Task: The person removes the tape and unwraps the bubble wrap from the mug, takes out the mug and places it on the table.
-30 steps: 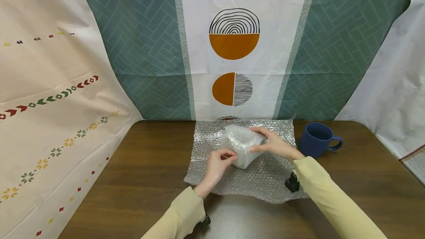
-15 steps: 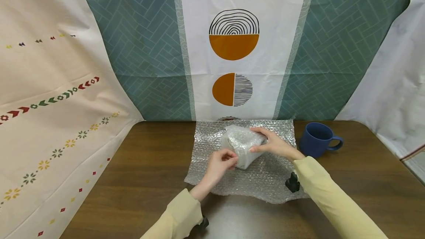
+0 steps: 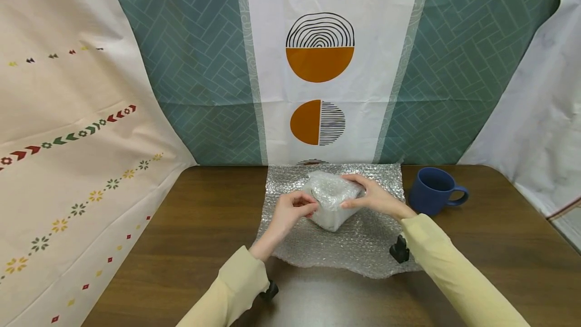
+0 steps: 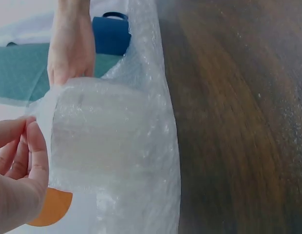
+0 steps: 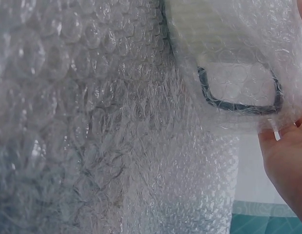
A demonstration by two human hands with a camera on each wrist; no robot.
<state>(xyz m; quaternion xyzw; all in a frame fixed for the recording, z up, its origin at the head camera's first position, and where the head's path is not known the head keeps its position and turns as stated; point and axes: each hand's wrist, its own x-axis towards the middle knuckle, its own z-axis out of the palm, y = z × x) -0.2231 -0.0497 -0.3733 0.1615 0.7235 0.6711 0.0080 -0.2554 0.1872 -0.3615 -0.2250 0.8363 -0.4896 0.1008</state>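
A bundle in bubble wrap [image 3: 332, 198] stands on a spread sheet of bubble wrap [image 3: 349, 251]. In the right wrist view, a dark loop [image 5: 243, 107] like a mug handle and a pale ribbed body [image 5: 217, 36] show through the plastic. My right hand [image 3: 376, 198] grips the bundle from the right, fingers on the far side and thumb on the near side. On the left, my left hand [image 3: 290, 213] pinches the wrap's edge between thumb and forefinger. In the left wrist view those fingertips [image 4: 30, 122] meet right at the plastic's margin.
A blue mug [image 3: 433, 191] stands right of the sheet, its handle pointing right. Dark wooden table [image 3: 195, 236] lies around the sheet. A patterned cloth [image 3: 317, 64] hangs behind, with another cloth [image 3: 81, 165] along the left side.
My left hand has moved left and slightly up, from the bundle's near corner toward its left edge. My right hand and the bundle have stayed in place.
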